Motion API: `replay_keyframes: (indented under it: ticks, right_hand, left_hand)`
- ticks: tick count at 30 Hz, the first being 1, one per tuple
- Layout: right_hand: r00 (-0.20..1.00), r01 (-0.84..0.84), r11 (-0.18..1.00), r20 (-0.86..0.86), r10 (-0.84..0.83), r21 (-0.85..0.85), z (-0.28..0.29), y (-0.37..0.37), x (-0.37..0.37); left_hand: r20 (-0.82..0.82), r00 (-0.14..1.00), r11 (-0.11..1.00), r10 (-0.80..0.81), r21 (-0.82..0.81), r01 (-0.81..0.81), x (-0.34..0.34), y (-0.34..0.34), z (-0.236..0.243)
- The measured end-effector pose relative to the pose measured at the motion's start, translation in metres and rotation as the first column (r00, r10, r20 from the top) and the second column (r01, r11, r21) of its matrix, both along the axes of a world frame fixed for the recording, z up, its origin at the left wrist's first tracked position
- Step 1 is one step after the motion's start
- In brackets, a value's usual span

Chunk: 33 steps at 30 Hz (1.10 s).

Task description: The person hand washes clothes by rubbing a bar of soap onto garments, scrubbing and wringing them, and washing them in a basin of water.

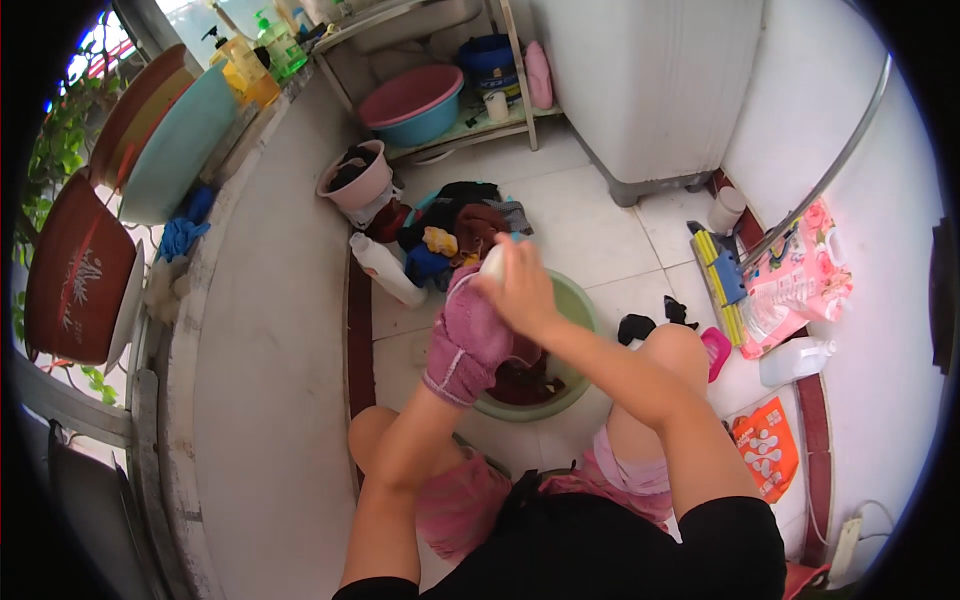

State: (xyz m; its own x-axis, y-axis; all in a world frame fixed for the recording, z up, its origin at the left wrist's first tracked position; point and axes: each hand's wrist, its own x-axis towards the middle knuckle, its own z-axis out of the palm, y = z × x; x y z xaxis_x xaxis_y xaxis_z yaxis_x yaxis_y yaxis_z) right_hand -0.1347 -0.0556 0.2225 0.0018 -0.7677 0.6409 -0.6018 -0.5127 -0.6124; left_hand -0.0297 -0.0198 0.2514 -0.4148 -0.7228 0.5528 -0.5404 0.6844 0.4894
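A purple cloth item with pale seams covers my left hand, hiding its fingers; it may be pulled over the hand like a sock. My right hand has closed fingers round a small white object, apparently a soap bar, against the top of that cloth. Both hands are over a green basin holding dark red wet fabric. Behind them lies a heap of dark, brown and yellow clothes, with a white bottle lying at its left.
A pink bucket and shelf with basins stand behind. A grey-white appliance stands back right. A flat mop, pink package, white jug and orange bag line the right wall. Basins lean on the left ledge.
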Motion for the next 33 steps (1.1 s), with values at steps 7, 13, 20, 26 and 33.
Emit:
replay_keyframes:
  ticks: [7, 13, 20, 26, 33]
  right_hand:
    - [0.590, -0.644, 0.366, 0.740, -0.322, 0.672, -0.047, -0.034, -0.037]
    - [0.628, -0.778, 0.039, 0.774, 0.086, 0.627, -0.018, 0.037, 0.003]
    - [0.506, -0.860, -0.124, 0.859, -0.074, 0.496, -0.017, 0.014, -0.021]
    - [0.320, -0.929, 0.169, 0.944, -0.081, 0.329, 0.005, -0.049, -0.081]
    - [0.182, -0.964, 0.163, 0.967, -0.175, 0.211, 0.013, -0.051, -0.082]
  left_hand:
    - [0.250, 0.968, 0.994, -0.035, -0.096, 0.061, 0.016, -0.025, -0.035]
    - [0.231, 0.921, 0.935, 0.313, 0.096, -0.341, 0.090, -0.061, -0.188]
    - [0.051, 0.949, 0.768, 0.311, 0.575, -0.282, 0.061, -0.054, -0.176]
    - [0.316, 0.949, 0.906, -0.002, 0.402, -0.132, 0.020, -0.026, -0.090]
    - [0.095, 0.978, 0.301, 0.188, 0.942, -0.150, 0.029, -0.023, 0.005]
